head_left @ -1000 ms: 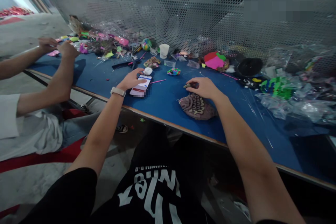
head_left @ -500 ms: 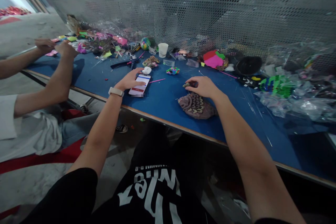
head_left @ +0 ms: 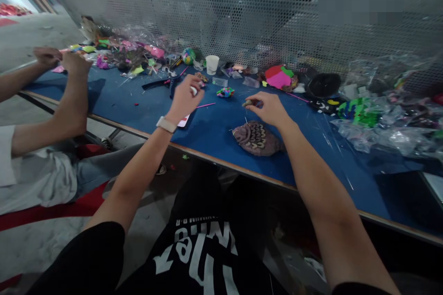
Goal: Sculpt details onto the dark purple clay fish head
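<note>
My left hand is closed around a small white lump, which shows between the thumb and fingers. Below that hand lies a phone, mostly hidden by the wrist. Between thumb and fingertips, my right hand pinches a small grey-green piece of clay. Just under it on the blue table rests a brownish clay fish with rows of pale curved scales. A thin pin-like stick rises from the fish's upper edge.
A white cup, a multicoloured clay piece and blue-handled pliers stand or lie behind my hands. Plastic bags and clay crowd the right. A co-worker's hands work at the left. A mesh panel borders the back.
My left hand has left the phone's screen, moved up and right, and closed on the white lump. My right hand, with the clay piece, has risen slightly off the fish.
</note>
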Tool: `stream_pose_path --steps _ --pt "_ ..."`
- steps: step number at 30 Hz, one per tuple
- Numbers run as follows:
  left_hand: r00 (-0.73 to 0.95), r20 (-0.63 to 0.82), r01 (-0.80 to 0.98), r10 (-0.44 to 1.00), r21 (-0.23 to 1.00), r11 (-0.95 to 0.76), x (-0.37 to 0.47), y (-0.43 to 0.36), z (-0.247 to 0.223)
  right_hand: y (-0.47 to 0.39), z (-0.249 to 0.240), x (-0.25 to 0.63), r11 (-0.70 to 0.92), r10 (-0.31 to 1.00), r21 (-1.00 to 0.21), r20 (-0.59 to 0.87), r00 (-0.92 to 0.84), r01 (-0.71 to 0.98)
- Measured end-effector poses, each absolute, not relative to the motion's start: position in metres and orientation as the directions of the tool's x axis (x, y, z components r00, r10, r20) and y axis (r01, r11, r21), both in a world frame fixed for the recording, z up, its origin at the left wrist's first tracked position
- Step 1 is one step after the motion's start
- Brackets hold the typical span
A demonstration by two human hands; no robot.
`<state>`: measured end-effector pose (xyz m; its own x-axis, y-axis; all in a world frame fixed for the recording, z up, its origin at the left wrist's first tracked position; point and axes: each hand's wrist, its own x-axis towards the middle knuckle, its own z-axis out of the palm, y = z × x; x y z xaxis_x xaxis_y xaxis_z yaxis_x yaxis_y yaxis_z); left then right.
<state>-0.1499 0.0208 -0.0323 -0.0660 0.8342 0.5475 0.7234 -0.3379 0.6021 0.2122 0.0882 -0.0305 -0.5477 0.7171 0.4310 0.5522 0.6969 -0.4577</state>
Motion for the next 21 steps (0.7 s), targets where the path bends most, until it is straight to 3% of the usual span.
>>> stream_pose_path --steps 5,10,14,21 --pt "0.215 0.402 0.575 0.890 0.685 -0.448 -0.034 0.065 -0.028 0.082 -0.021 0.214 0.685 0.715 -0.424 0.546 -0.436 0.593" --pt "0.469 0.388 0.279 0.793 0.787 -0.550 0.012 0.096 -0.041 0.080 -0.014 0.227 0.609 0.769 -0.378 0.496 -0.403 0.697" --pt "0.471 0.443 0.191 0.763 0.793 -0.578 0.009 0.093 -0.057 0.079 -0.015 0.224 0.624 0.769 -0.373 0.450 -0.455 0.687" --pt "0.434 0.440 0.234 0.786 0.787 -0.571 -0.006 0.093 -0.059 0.072 -0.019 0.208 0.658 0.750 -0.443 0.454 -0.480 0.609"
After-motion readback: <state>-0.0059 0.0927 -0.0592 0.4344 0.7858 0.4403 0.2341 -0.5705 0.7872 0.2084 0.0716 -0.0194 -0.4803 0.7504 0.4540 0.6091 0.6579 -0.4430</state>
